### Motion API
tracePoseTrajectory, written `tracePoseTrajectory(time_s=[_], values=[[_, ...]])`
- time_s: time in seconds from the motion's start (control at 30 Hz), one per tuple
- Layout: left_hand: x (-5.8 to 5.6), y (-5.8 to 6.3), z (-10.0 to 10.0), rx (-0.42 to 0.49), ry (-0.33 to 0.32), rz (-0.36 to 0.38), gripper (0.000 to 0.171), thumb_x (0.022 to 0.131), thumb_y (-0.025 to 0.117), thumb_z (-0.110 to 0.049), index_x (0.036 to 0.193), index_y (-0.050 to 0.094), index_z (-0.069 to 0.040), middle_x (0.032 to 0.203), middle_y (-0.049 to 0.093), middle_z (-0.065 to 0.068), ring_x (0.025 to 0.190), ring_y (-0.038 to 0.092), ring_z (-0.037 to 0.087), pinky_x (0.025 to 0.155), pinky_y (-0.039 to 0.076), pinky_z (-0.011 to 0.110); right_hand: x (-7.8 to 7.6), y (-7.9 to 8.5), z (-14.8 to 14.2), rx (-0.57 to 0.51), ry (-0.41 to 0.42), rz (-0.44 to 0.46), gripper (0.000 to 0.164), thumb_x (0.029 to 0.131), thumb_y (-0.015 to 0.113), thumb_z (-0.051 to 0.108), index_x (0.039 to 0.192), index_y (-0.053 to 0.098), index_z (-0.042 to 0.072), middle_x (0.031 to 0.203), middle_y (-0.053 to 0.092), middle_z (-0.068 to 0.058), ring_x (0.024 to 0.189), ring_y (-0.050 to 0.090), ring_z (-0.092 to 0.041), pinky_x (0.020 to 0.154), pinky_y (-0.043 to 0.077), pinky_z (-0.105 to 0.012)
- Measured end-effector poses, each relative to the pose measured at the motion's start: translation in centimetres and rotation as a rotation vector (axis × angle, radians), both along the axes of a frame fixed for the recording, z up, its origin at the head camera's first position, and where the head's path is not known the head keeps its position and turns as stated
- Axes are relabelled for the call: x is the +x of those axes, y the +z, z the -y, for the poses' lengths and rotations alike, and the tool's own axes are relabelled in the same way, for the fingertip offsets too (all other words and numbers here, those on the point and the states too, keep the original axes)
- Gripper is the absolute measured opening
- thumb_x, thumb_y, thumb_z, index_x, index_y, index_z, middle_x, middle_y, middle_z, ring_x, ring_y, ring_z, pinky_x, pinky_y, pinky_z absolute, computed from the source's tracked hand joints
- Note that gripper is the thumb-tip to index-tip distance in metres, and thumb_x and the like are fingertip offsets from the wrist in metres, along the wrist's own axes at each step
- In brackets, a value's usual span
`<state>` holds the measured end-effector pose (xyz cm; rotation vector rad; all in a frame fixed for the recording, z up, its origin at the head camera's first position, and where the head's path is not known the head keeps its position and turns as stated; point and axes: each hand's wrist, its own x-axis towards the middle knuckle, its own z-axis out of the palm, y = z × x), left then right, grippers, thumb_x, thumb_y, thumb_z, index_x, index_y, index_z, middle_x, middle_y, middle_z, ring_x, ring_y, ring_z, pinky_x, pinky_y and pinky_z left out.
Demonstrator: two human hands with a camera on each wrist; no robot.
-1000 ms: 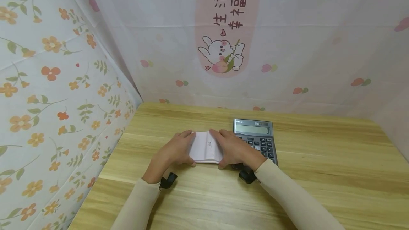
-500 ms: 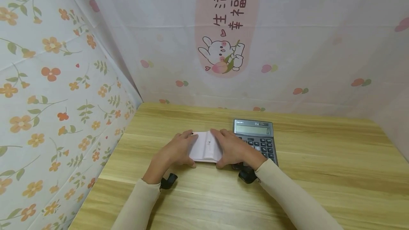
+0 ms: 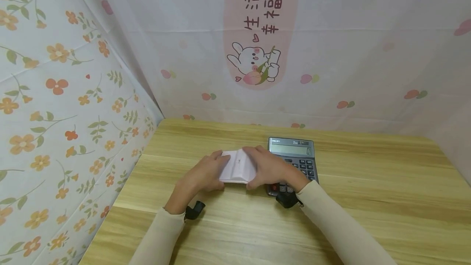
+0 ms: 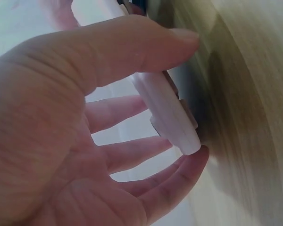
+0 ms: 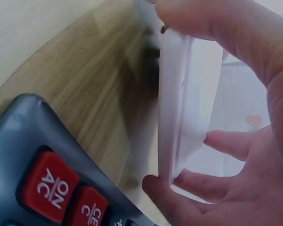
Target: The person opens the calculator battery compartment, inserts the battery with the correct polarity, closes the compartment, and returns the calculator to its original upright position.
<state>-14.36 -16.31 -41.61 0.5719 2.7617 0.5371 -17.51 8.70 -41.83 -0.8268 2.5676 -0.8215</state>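
A flat, pinkish-white device [image 3: 227, 170] with a raised ridge and a small printed mark on its upper face is held between both hands, just over the wooden table. My left hand [image 3: 206, 172] grips its left end, thumb on the near edge and fingers at the far edge. Likewise, my right hand [image 3: 270, 167] grips the right end. In the left wrist view, small raised parts stick out from the device's table-facing side [image 4: 167, 110]; most of that side is hidden. A dark grey calculator [image 3: 292, 149] lies by the right hand, partly covered by it.
The wooden table [image 3: 368, 183] runs to a patterned cloth [image 3: 331, 52] hung behind it. Another flowered cloth [image 3: 73, 134] hangs along the left side. Black camera mounts [image 3: 195, 210] sit under both wrists.
Both hands have raised the pinkish-white device slightly and tilted it a little, shifting it a bit away from the body. More of the calculator's lower keys shows. The calculator has stayed put.
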Motion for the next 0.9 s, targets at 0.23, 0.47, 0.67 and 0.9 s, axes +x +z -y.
tracePoseTrajectory(time_s=[0.23, 0.47, 0.67, 0.9], values=[[0.0, 0.3, 0.3, 0.042, -0.004, -0.008, 0.089, 0.083, 0.091, -0.006, 0.162, 0.051, -0.001, 0.167, 0.043, 0.029, 0.146, 0.051, 0.049, 0.118, 0.045, 0.059, -0.6, 0.4, -1.1, -0.078, 0.076, -0.022, 0.115, 0.073, 0.102, 0.03, 0.166, 0.043, -0.003, 0.159, 0.053, -0.021, 0.125, 0.058, -0.028, 0.1, 0.055, -0.046], [-0.2, 0.5, 0.6, 0.078, -0.015, 0.006, 0.085, 0.085, 0.086, -0.006, 0.162, 0.051, 0.0, 0.165, 0.047, 0.026, 0.146, 0.053, 0.043, 0.117, 0.047, 0.054, -0.9, 1.3, -2.1, -0.111, 0.143, -0.044, 0.1, 0.079, 0.098, 0.012, 0.163, 0.047, -0.005, 0.159, 0.056, -0.018, 0.132, 0.059, -0.031, 0.106, 0.055, -0.052], [-0.3, 0.6, 1.0, 0.132, -0.026, 0.02, 0.085, 0.083, 0.082, -0.005, 0.162, 0.051, 0.0, 0.165, 0.05, 0.021, 0.148, 0.053, 0.038, 0.117, 0.046, 0.052, -1.3, 1.4, -2.5, -0.112, 0.123, -0.119, 0.073, 0.091, 0.084, 0.002, 0.157, 0.055, -0.006, 0.153, 0.062, -0.02, 0.126, 0.065, -0.031, 0.101, 0.058, -0.049], [-0.6, 0.6, 1.5, 0.237, -0.05, 0.044, 0.083, 0.082, 0.08, -0.003, 0.16, 0.053, 0.002, 0.16, 0.057, 0.019, 0.138, 0.058, 0.033, 0.112, 0.049, 0.052, -1.6, 1.2, -3.0, -0.21, 0.052, -0.153, 0.045, 0.101, 0.07, -0.006, 0.146, 0.067, -0.006, 0.143, 0.07, -0.021, 0.127, 0.069, -0.037, 0.1, 0.06, -0.048]])
